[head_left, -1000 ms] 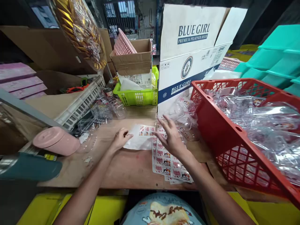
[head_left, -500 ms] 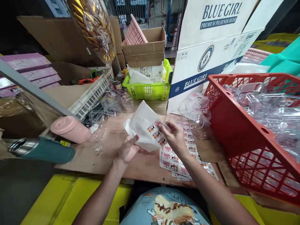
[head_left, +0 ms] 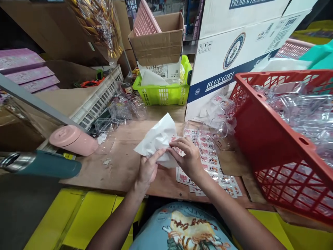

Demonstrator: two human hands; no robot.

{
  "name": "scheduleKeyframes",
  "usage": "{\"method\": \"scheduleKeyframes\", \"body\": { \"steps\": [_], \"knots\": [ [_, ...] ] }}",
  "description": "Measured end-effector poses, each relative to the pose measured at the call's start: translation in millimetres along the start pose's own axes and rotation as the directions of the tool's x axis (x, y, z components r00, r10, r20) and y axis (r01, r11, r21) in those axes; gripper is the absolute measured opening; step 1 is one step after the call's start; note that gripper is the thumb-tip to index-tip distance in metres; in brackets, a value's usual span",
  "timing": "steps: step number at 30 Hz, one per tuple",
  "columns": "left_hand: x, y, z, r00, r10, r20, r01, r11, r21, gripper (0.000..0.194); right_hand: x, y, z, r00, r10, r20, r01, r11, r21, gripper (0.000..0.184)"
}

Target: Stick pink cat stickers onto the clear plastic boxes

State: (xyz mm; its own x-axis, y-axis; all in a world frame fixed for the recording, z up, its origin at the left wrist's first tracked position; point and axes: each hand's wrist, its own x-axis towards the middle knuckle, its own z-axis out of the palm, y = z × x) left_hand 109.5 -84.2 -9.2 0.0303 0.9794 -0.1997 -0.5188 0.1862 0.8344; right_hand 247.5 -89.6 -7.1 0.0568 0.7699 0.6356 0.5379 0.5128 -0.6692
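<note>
A white sticker sheet [head_left: 158,137], curled and largely bare, is held up over the wooden table. My left hand [head_left: 149,166] grips its lower edge, thumb on top and the other fingers behind. At the printed right part, my right hand [head_left: 186,152] pinches with thumb and forefinger, close to my left thumb. Its fingers cover most of the printed stickers there. Below and right of my right hand lie more printed sticker sheets [head_left: 213,166] with cat pictures, overlapping one another. Clear plastic containers [head_left: 220,125] stand just beyond those sheets.
A red basket [head_left: 275,139] full of clear plastic containers stands at the right. At the back are a green basket [head_left: 163,95] and a white beer carton [head_left: 215,62]. A pink cup [head_left: 74,139] and a teal bottle [head_left: 52,166] lie at the left.
My left hand has moved from an opened palm to gripping the sheet with its thumb. My right hand has shifted slightly left, the hands now nearly meeting. The view has tilted down a little.
</note>
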Motion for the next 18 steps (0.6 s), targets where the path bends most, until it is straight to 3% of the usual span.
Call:
{"method": "scheduleKeyframes", "body": {
  "steps": [4,7,9,10,12,13,14,16,18],
  "knots": [
    [3,-1,-2.7,1.0,-0.01,0.025,0.009,0.999,0.031,0.057,2,10,-8,0.966,0.25,0.063,-0.257,0.937,0.237,0.015],
    [18,5,-22.3,1.0,-0.024,-0.017,0.026,0.986,0.162,0.058,8,23,-27,0.939,0.343,0.011,-0.333,0.902,0.276,0.022],
    [29,13,-37.5,0.989,0.115,-0.096,-0.072,0.925,0.374,0.062,12,29,-42,0.925,0.369,-0.094,-0.334,0.906,0.261,0.022],
    [32,17,-42.6,0.958,0.255,-0.131,-0.158,0.851,0.5,0.067,14,30,-48,0.922,0.355,-0.153,-0.317,0.921,0.226,0.021],
    [32,24,-43.5,0.845,0.524,-0.106,-0.323,0.658,0.681,0.068,17,27,-56,0.934,0.258,-0.246,-0.24,0.966,0.099,0.016],
    [30,26,-38.7,0.828,0.559,-0.042,-0.377,0.61,0.697,0.06,17,25,-58,0.946,0.182,-0.269,-0.184,0.983,0.017,0.013],
    [26,26,-31.0,0.861,0.508,0.036,-0.402,0.635,0.66,0.048,17,22,-58,0.958,0.099,-0.269,-0.12,0.991,-0.065,0.01],
    [19,20,-9.9,0.958,0.202,0.204,-0.277,0.837,0.471,0.03,13,17,-55,0.982,-0.054,-0.178,0.022,0.984,-0.176,0.007],
    [16,11,11.1,0.952,-0.055,0.302,-0.015,0.974,0.225,0.026,7,16,-50,0.991,-0.129,-0.032,0.122,0.978,-0.17,0.007]
  ]
}}
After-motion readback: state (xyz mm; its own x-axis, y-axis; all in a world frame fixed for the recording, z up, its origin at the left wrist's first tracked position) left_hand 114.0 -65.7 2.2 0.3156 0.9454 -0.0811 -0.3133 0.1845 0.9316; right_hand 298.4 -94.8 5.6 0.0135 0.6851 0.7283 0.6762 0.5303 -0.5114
